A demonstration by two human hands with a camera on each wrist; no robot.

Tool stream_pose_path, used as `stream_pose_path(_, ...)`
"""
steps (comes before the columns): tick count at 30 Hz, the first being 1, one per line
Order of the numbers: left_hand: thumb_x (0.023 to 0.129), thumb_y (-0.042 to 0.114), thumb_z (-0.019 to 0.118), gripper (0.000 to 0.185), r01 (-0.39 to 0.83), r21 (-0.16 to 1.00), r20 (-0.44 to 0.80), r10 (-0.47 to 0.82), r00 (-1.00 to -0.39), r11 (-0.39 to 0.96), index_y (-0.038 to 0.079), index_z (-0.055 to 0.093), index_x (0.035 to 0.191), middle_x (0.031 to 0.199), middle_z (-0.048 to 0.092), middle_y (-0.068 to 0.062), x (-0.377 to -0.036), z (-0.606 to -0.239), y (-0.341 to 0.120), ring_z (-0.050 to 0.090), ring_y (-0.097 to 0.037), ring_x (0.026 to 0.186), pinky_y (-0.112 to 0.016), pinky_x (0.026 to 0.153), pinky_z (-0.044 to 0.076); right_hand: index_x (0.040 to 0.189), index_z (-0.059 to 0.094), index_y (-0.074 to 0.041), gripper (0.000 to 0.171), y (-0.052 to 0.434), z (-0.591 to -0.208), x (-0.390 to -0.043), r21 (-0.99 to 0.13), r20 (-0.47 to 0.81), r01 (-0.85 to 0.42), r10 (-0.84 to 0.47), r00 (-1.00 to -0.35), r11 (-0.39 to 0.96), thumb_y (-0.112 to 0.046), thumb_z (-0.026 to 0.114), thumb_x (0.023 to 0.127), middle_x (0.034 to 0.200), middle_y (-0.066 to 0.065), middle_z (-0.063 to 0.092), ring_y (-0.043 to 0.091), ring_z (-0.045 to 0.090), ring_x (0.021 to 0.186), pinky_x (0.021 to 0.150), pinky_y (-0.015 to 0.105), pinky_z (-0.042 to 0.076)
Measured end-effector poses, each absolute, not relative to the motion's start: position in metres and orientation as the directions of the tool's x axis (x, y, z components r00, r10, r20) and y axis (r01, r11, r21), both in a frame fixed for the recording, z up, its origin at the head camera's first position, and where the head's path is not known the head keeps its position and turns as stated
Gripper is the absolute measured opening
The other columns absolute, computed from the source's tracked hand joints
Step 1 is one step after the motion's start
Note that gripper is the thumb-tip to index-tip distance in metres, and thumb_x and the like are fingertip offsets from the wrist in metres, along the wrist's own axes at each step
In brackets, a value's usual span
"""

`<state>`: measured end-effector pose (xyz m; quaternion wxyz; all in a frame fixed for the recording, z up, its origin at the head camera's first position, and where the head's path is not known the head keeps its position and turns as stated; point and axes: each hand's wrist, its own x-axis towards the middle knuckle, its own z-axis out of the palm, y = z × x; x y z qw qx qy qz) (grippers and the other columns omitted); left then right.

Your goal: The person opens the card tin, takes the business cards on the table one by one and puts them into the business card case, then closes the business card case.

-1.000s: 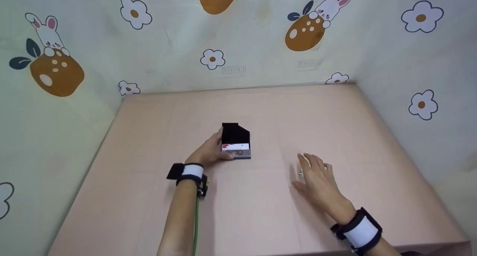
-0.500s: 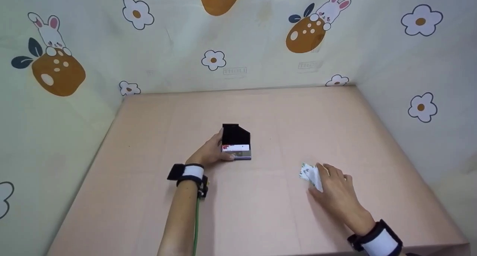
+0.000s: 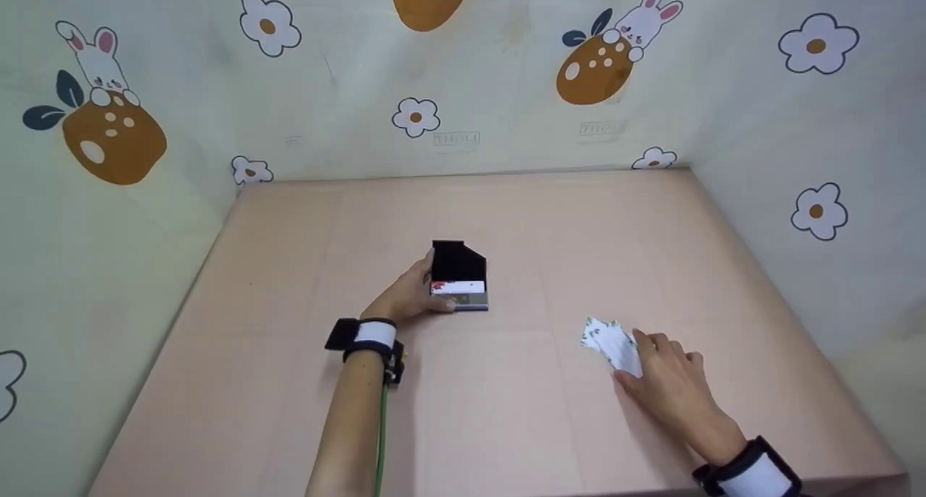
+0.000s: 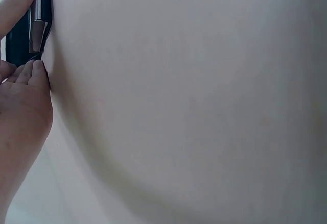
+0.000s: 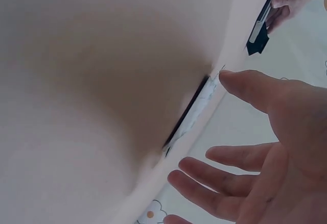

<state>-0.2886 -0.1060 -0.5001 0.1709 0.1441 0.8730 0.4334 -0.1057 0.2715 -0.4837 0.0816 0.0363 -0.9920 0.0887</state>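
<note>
Arms: yours are bare, no sleeves.
Left wrist band (image 3: 367, 336): black strap, white middle panel.
Right wrist band (image 3: 752, 474): same black-and-white band.
Cable (image 3: 380, 439): thin green, along your left forearm.

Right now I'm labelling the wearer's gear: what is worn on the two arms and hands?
Both hands are bare, forearms sleeveless. The left wrist carries a black strap with a white band, a green cable trailing along the forearm. The right wrist has a matching black-and-white band.

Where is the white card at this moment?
In the head view, the white card lies flat on the table, on the right side, just at the fingertips of the right hand and well apart from the black case.
</note>
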Motion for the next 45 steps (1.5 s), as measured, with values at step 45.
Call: stream_pose_path(45,0.079,0.025,0.086,0.117,0.063,0.782,-0.212,0.36,-0.908,0.62,0.02,0.004,0.163,0.17,0.014,-0.007,-0.287,-0.499,-0.105,0.011,-0.028,0.158,-0.045,0.129,0.01,0.126,0.055,0.015,0.067,0.282,-0.473,-0.134,-0.237,0.278,-0.158,-0.089,-0.956,0.959,-0.009,0.082,0.069,0.099,0.034,0.068,0.047,0.068,0.085,0.071,0.061,0.052)
